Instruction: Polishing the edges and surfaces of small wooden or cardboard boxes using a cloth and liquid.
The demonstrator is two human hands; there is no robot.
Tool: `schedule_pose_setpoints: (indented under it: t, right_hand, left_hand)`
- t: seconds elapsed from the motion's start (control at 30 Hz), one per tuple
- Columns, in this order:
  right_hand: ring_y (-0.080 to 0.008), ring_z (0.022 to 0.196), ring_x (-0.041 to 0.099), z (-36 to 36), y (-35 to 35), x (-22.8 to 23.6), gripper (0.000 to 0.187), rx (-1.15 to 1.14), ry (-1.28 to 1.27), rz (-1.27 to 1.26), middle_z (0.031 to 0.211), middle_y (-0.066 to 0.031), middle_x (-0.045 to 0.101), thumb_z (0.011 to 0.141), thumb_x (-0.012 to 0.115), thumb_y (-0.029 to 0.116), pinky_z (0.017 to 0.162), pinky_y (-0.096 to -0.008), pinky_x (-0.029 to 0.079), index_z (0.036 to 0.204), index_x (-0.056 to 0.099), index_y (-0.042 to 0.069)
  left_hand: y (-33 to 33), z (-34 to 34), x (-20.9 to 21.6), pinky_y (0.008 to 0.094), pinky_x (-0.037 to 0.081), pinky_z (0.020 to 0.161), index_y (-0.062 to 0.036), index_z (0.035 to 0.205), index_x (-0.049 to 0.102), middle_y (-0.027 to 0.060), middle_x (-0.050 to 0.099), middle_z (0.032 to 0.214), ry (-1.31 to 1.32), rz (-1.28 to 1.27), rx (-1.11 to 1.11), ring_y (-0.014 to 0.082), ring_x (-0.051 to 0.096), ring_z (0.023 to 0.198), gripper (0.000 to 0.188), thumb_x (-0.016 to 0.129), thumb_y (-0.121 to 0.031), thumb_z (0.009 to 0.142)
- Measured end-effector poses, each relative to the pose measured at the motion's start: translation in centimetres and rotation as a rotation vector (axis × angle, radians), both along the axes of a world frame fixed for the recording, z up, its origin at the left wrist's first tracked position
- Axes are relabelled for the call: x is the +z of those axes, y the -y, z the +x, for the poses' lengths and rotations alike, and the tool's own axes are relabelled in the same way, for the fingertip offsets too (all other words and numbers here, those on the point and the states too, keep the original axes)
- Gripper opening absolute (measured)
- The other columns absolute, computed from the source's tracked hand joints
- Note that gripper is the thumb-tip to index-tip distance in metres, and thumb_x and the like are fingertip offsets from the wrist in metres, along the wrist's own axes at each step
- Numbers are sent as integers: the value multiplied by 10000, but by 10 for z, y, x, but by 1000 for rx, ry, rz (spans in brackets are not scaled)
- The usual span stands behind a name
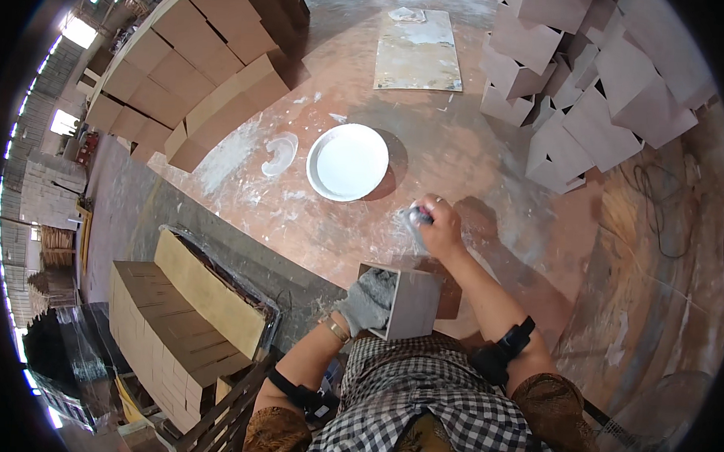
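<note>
My left hand point(367, 300) wears a grey glove and reaches into the open side of a pale grey box point(415, 304), gripping it from inside. The box rests at my lap, against a black-and-white checked apron point(420, 387). My bare right hand point(442, 226) is out ahead, closed around a small dark-handled scraper point(417, 217). Its pale blade is blurred and points down over the smeared floor. Up and left of that hand stands a round white basin point(347, 162), with white inside. The hand and the basin are apart.
Stacked brown boxes point(185, 52) rise at the far left, and pale boxes point(590, 98) are piled at the far right. A stained board point(418, 51) lies beyond the basin. Nearer left is another brown stack point(167, 323). A cable point(658, 208) curls on the right.
</note>
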State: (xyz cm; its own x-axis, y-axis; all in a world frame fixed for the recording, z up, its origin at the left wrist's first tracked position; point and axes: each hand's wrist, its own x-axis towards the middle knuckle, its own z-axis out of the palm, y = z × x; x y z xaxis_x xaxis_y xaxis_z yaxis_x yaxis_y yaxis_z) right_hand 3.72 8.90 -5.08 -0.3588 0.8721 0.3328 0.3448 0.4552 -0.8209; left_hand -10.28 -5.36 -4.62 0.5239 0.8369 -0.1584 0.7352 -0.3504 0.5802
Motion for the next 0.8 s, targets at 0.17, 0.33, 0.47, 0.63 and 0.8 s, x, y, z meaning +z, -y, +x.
schedule_pose_setpoints:
  t: [0.17,0.33,0.47,0.63,0.8]
  right_hand:
    - [-108,763,522,29,5,-7,197,-149,-657,-589,787,6,559,682,546,9,726,-241,407,877,577,15]
    - [-122,825,535,54,19,14,232,-194,-901,-753,871,-19,560,713,556,28,791,-247,412,945,552,26]
    - [-175,851,542,50,20,54,223,35,-646,-320,910,-60,561,704,608,25,805,-284,412,920,553,21]
    - [-330,816,539,37,11,41,279,216,-89,267,905,-160,548,646,660,29,738,-359,438,903,551,30]
    - [-289,685,560,34,14,39,188,136,-176,141,764,-97,573,645,692,96,622,-360,444,756,550,41]
  left_hand:
    - [15,2,-12,351,363,958,-51,1157,559,134,567,1154,367,-67,251,285,494,1103,517,600,-371,754]
    - [2,3,-4,353,347,976,-56,1191,529,141,536,1197,318,-72,199,293,480,1117,546,577,-381,755]
    - [-26,6,-7,363,371,949,-57,1182,524,147,549,1160,248,170,123,299,506,1066,540,549,-382,751]
    - [-58,17,-26,384,405,868,-53,1105,554,152,570,1083,336,277,151,319,527,982,490,564,-371,732]
    - [-63,21,-10,395,420,834,-51,1093,544,153,555,1100,84,277,106,306,532,950,470,572,-352,733]
